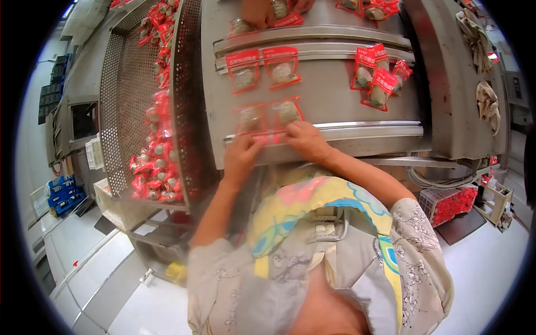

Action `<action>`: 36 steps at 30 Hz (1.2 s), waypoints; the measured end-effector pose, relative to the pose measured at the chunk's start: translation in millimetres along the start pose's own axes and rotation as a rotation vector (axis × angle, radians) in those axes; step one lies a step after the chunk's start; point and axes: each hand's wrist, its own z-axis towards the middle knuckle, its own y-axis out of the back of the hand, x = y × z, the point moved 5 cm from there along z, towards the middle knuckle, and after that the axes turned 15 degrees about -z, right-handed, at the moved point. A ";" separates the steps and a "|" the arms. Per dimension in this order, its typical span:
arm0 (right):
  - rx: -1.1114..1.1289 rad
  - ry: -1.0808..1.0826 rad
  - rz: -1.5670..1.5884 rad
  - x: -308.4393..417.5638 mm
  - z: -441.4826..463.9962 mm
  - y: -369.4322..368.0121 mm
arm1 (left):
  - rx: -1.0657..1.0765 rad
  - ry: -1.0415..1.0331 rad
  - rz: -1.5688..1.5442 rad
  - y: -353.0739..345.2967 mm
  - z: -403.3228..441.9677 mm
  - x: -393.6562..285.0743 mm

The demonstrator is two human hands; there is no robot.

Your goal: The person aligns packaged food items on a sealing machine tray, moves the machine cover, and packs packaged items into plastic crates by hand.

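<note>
Two red-and-clear packets lie side by side at the near metal bar (346, 132) of a steel work surface (335, 109). My left hand (244, 153) has its fingers pressed together at the lower edge of the left packet (250, 118). The lower edge of the right packet (287, 111) is pinched by my right hand (306, 139). Each packet holds a pale round item. Beyond them, two more packets (243, 71) lie below the middle bar. A loose pile of packets (382, 89) rests to the right on the surface.
A perforated metal trough (120, 111) at the left holds many red packets. Across the surface, a co-worker's hands (258, 11) handle packets at the far bar. Cloths (487, 106) hang on the right metal edge. A crate of red packets (452, 204) stands at lower right.
</note>
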 end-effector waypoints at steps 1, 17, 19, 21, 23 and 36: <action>-0.006 0.030 -0.001 -0.4 0.0 -0.9 | 0.003 0.002 -0.009 -0.2 -0.1 0.6; -0.555 -0.901 -0.443 -169.6 -67.3 169.8 | -0.111 -0.049 -0.196 0.4 22.6 -31.5; -0.282 -1.028 -0.212 -197.5 -84.1 155.9 | -0.094 0.000 -0.349 -21.9 43.0 -37.9; -0.184 -1.046 -0.052 -200.5 -86.3 146.3 | -0.057 0.115 -0.522 -49.6 67.3 -45.7; -0.252 -0.974 0.037 -174.1 -80.1 149.0 | 0.040 0.357 -0.768 -86.7 86.6 -47.2; -0.197 -1.277 0.999 -112.2 -118.7 83.7 | 0.225 1.397 -1.867 -163.0 109.9 -67.2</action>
